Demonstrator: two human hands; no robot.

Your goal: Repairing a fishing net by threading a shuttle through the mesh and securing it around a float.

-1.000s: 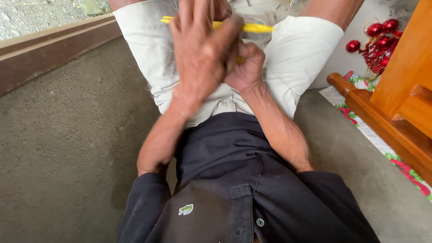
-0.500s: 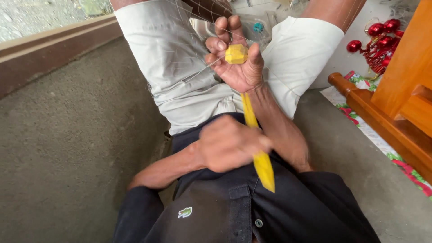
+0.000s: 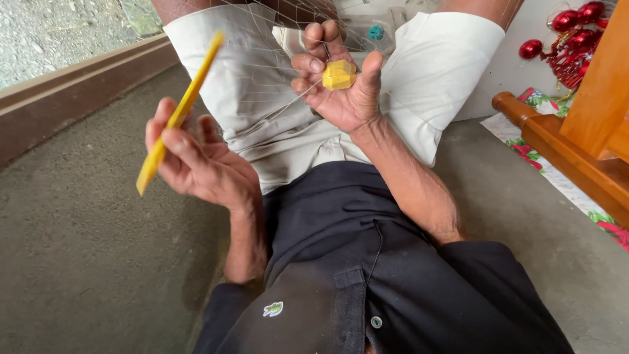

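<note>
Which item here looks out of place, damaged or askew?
Nothing stands out. The left hand holds a yellow netting needle tilted, the right hand pinches a yellow block, and fine net lies across the pale shorts.

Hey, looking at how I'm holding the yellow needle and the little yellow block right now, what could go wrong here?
1. The thin clear line runs taut from the small yellow faceted block in your right hand; it could slip off.
2. The long flat yellow plastic needle in your left hand is pinched only by the fingers, so it may drop.
</note>
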